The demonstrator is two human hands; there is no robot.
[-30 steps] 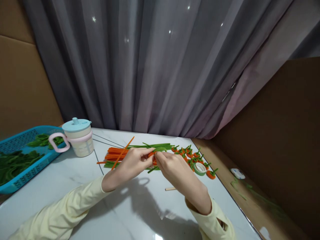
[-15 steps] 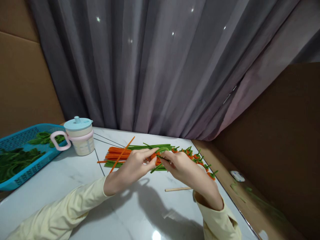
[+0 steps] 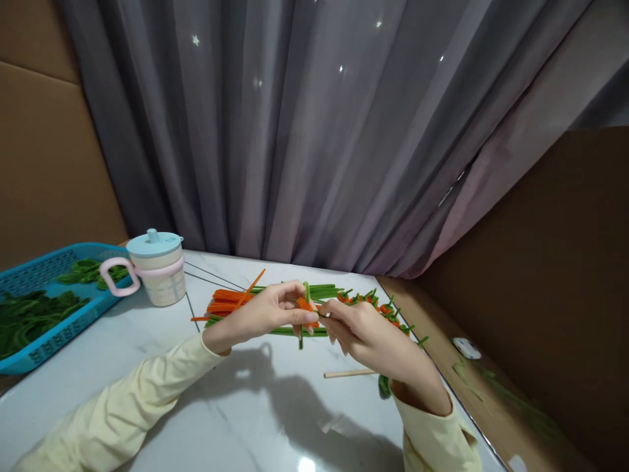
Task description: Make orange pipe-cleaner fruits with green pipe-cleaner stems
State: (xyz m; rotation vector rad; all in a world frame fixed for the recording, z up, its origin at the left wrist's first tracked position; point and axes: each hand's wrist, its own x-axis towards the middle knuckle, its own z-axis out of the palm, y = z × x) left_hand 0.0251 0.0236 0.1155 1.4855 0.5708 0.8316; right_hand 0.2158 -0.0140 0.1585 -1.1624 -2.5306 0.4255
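Above the white marbled worktop (image 3: 147, 334), the left hand (image 3: 265, 310) pinches a small, fuzzy orange-and-green piece (image 3: 305, 304) within its grip; the right hand (image 3: 366, 328), just beside it, pinches a thin green strand (image 3: 319, 313).

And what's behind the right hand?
Beyond the right hand, orange pieces with green stems show on the white table. The hand partly covers some of them; whatever lies directly behind it cannot be seen.

Pale yellow cloth, long: left sleeve (image 3: 122, 400) heavily creased along the forearm, plain left cuff (image 3: 205, 354) at the wrist. Right sleeve (image 3: 432, 446) looser, right cuff (image 3: 417, 415) wide-mouthed — left hand (image 3: 268, 310), right hand (image 3: 371, 333) bare.
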